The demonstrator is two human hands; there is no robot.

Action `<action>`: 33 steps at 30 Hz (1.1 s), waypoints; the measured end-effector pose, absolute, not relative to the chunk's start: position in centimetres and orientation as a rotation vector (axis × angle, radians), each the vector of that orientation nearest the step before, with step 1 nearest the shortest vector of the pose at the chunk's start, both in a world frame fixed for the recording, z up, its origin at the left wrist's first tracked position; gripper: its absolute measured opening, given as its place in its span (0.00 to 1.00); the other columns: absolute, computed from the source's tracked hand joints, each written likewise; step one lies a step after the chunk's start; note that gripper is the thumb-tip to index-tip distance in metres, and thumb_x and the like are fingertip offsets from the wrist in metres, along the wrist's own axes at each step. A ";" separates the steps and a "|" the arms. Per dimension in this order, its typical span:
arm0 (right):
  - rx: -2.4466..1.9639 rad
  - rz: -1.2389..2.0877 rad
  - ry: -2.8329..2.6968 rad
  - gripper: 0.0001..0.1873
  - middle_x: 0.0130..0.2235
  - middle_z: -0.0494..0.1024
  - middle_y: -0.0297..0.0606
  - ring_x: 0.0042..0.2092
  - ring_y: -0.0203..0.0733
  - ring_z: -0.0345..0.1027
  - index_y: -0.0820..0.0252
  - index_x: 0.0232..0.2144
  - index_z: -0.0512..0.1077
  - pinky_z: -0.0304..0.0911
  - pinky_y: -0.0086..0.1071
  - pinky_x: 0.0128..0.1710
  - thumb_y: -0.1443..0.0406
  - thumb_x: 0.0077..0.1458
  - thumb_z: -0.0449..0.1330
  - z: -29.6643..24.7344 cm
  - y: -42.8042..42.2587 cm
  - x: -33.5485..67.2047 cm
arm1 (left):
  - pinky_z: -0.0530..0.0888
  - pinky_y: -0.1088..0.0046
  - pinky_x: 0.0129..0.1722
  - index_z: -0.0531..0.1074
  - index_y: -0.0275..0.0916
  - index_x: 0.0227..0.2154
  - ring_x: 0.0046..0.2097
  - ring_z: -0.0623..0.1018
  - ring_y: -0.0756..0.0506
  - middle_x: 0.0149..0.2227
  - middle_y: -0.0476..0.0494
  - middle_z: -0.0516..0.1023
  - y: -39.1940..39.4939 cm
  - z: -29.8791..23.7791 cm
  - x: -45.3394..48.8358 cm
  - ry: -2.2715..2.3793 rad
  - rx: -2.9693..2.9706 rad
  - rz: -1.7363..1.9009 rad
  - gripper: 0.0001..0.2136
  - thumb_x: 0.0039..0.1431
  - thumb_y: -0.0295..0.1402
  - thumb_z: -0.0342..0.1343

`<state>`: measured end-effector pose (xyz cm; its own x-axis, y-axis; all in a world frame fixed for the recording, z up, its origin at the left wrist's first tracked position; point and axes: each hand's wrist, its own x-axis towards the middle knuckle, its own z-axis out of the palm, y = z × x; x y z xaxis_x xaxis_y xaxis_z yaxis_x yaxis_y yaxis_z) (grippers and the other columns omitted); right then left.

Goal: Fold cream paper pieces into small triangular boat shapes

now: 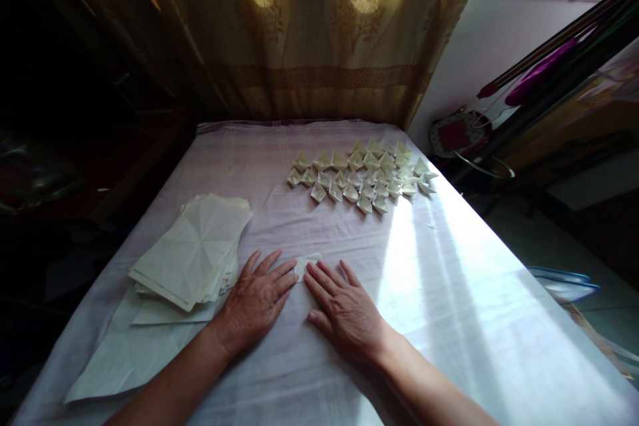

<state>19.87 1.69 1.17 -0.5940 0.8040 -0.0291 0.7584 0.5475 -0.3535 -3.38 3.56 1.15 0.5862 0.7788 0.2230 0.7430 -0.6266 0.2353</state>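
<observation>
Both my hands lie flat on a table covered with a pale lilac cloth (439,293). My left hand (257,299) and my right hand (342,309) have their fingers stretched out, and the fingertips press on a small folded piece of cream paper (305,263) between them. Most of that paper is hidden under the fingers. Farther back, several small folded paper shapes (364,176) sit in rows on the cloth.
A stack of creased cream paper sheets (192,253) lies left of my left hand, with a larger sheet (120,356) under it. A patterned curtain (309,33) hangs behind the table. Rods (549,60) and clutter stand at the right.
</observation>
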 end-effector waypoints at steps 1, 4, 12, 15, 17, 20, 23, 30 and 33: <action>-1.357 0.494 -2.645 0.33 0.68 0.56 0.41 0.69 0.51 0.48 0.56 0.67 0.56 0.40 0.56 0.68 0.52 0.65 0.53 1.1 1.7 20.3 | 0.54 0.49 0.65 0.73 0.50 0.50 0.63 0.67 0.39 0.58 0.52 0.75 3.5 1.0 -3.4 1.306 2.681 0.472 0.14 0.64 0.29 0.53; -1.427 0.419 -2.630 0.32 0.68 0.57 0.42 0.69 0.52 0.50 0.56 0.67 0.57 0.43 0.56 0.67 0.55 0.64 0.56 1.0 1.4 21.4 | 0.53 0.48 0.66 0.73 0.49 0.50 0.64 0.66 0.39 0.58 0.52 0.75 3.3 0.8 -3.3 1.323 2.653 0.471 0.14 0.64 0.29 0.53; -1.516 0.338 -2.647 0.31 0.67 0.57 0.42 0.68 0.55 0.50 0.57 0.66 0.59 0.45 0.56 0.66 0.60 0.63 0.58 1.0 1.1 21.8 | 0.50 0.44 0.66 0.73 0.48 0.48 0.65 0.64 0.37 0.59 0.50 0.73 3.2 0.8 -2.8 1.385 2.620 0.381 0.11 0.64 0.31 0.52; -1.525 0.307 -2.625 0.31 0.67 0.58 0.42 0.68 0.55 0.51 0.57 0.66 0.59 0.46 0.56 0.66 0.59 0.63 0.58 0.8 0.9 21.7 | 0.52 0.44 0.65 0.73 0.46 0.46 0.65 0.64 0.36 0.60 0.48 0.73 3.1 0.9 -2.5 1.416 2.621 0.382 0.10 0.64 0.31 0.52; -1.533 0.274 -2.600 0.31 0.67 0.58 0.43 0.68 0.56 0.51 0.59 0.66 0.59 0.47 0.57 0.65 0.59 0.62 0.58 0.5 0.7 21.8 | 0.53 0.43 0.65 0.73 0.45 0.44 0.64 0.65 0.36 0.59 0.48 0.74 3.2 1.0 -2.3 1.422 2.627 0.395 0.08 0.64 0.31 0.53; -1.563 0.221 -2.546 0.31 0.66 0.60 0.46 0.67 0.57 0.53 0.62 0.65 0.61 0.49 0.57 0.64 0.60 0.62 0.58 0.2 0.5 22.0 | 0.55 0.43 0.64 0.73 0.45 0.42 0.62 0.68 0.36 0.57 0.48 0.76 3.3 0.7 -2.2 1.424 2.637 0.471 0.07 0.64 0.31 0.52; -1.604 0.177 -2.456 0.28 0.65 0.64 0.47 0.66 0.56 0.56 0.64 0.62 0.64 0.51 0.55 0.63 0.61 0.61 0.57 0.0 0.6 21.8 | 0.59 0.47 0.63 0.72 0.42 0.48 0.59 0.71 0.38 0.54 0.43 0.78 3.7 -0.2 -2.0 1.493 2.614 0.652 0.11 0.64 0.32 0.52; -1.545 0.071 -2.321 0.26 0.62 0.68 0.49 0.64 0.57 0.59 0.62 0.60 0.65 0.55 0.55 0.61 0.63 0.60 0.56 -1.3 0.8 20.3 | 0.67 0.49 0.57 0.71 0.38 0.49 0.54 0.74 0.36 0.52 0.36 0.78 4.3 -1.1 -1.6 1.585 2.557 0.922 0.15 0.61 0.37 0.59; -1.492 0.025 -2.256 0.28 0.61 0.69 0.50 0.62 0.55 0.61 0.62 0.62 0.62 0.56 0.55 0.60 0.64 0.60 0.56 -1.9 0.8 20.2 | 0.67 0.51 0.56 0.73 0.41 0.38 0.51 0.76 0.39 0.48 0.42 0.80 4.1 -0.5 -1.6 1.485 2.530 1.007 0.03 0.61 0.30 0.58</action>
